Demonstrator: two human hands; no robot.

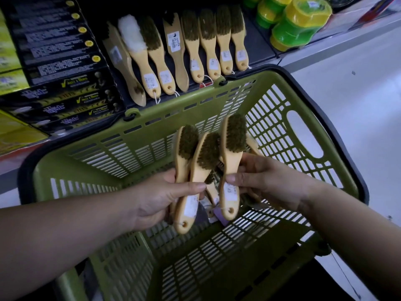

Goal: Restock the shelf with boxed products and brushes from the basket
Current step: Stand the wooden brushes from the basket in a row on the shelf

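Over the green slatted basket (152,135) I hold wooden-handled brushes with dark bristles. My left hand (160,196) grips two brushes (195,170) by their handles, bristles pointing up. My right hand (267,179) pinches another brush (232,157) between thumb and fingers, close beside the left pair. More brush handles and tags lie behind them inside the basket (211,195), partly hidden. On the shelf beyond the basket stands a row of the same brushes (195,46), handles toward me.
Black boxed products (65,61) are stacked on the shelf at left, with yellow boxes (8,61) at the far left. Green and yellow plastic containers (297,25) sit at the upper right. White floor (358,105) lies to the right of the basket.
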